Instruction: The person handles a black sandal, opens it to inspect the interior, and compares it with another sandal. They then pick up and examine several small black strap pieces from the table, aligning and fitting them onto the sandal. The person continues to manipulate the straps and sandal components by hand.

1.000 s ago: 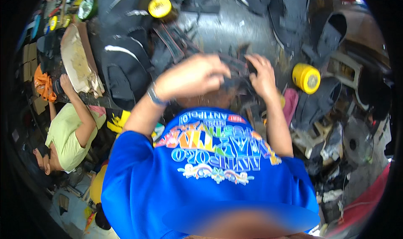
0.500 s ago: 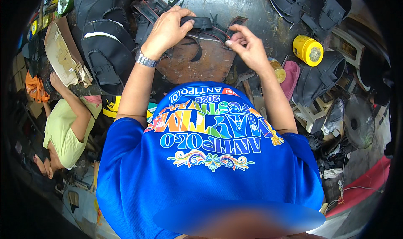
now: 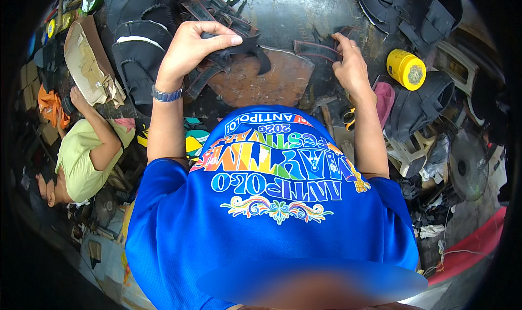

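Observation:
My left hand (image 3: pixel 187 49), with a metal watch at the wrist, pinches a dark strap (image 3: pixel 243 47) between thumb and fingers above a worn brown board (image 3: pixel 266 84). To the right, my right hand (image 3: pixel 352 65) has its fingers closed at the end of a black strap piece with red edging (image 3: pixel 316 50). A gap lies between the two pieces. Beyond my left hand is a tangle of black red-edged straps (image 3: pixel 220 13). More strap pieces lie beneath that hand, partly covered by it.
Black shoe uppers (image 3: pixel 138 54) are stacked at the left, beside a cardboard box (image 3: pixel 89 65). On the right stand a yellow tub (image 3: pixel 406 69), a pink cloth (image 3: pixel 384 100) and more black uppers (image 3: pixel 421 100). A person in a yellow-green shirt (image 3: pixel 87 152) sits at the left.
My hands have moved apart. The right one has gone to the right with the red-edged strap piece, while the left has moved slightly left, still pinching the dark strap.

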Demonstrator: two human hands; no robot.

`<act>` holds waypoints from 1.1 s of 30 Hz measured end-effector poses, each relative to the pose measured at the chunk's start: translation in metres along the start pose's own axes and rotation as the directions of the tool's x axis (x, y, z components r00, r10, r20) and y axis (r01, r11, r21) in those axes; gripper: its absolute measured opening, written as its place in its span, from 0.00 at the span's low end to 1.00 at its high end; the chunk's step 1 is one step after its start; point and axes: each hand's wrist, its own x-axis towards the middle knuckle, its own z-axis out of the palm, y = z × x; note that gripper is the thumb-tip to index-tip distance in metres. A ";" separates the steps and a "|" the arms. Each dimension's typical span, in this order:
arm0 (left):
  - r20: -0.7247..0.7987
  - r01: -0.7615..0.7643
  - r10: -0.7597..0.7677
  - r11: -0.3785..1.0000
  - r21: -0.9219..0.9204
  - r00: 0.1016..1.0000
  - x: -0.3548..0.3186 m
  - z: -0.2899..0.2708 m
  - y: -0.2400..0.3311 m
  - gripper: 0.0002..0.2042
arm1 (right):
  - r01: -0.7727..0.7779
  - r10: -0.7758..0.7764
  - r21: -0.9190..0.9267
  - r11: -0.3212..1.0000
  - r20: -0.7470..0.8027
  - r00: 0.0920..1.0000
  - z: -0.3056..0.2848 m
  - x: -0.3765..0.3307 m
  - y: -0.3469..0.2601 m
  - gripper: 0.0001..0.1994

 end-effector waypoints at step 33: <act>0.281 0.156 -0.172 0.985 0.077 0.944 -0.006 0.000 0.000 0.10 | 0.140 -0.387 0.688 0.712 0.217 0.896 0.012 0.012 -0.058 0.29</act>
